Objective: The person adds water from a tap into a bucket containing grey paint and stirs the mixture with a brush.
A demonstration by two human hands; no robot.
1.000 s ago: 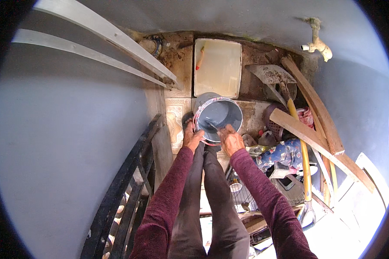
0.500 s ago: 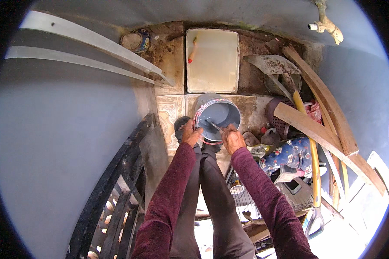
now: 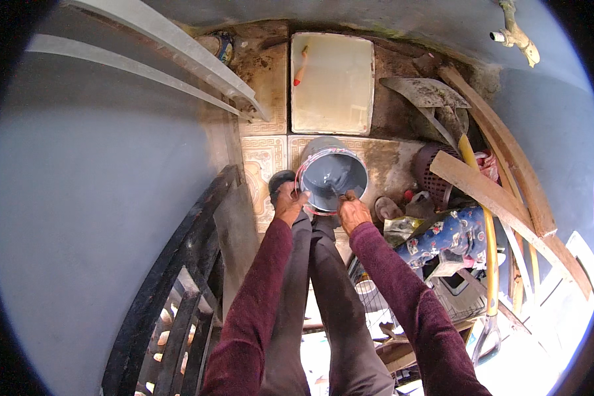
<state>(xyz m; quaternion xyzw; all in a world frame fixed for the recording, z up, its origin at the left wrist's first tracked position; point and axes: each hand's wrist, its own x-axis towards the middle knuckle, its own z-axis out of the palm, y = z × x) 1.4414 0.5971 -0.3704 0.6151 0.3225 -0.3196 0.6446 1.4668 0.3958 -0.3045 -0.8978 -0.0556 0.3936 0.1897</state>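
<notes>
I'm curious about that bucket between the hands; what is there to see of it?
The bucket is round and grey, probably plastic, its rim streaked with reddish and pale marks. A thin reddish loop, perhaps its handle, shows along the left side. It tips toward the person, showing grey, paint-like liquid inside. The left hand grips its left rim; the right hand holds a thin tool reaching into it. Whether its base touches the tiled floor is unclear.

Cream patterned tile floor [image 3: 264, 150], stained brown in places. Directly on it: pale rectangular tub [image 3: 340, 89], upper middle; can [image 3: 226, 50], upper left; dark shoe [image 3: 281, 179]; purple perforated basket [image 3: 434, 164], right.
</notes>
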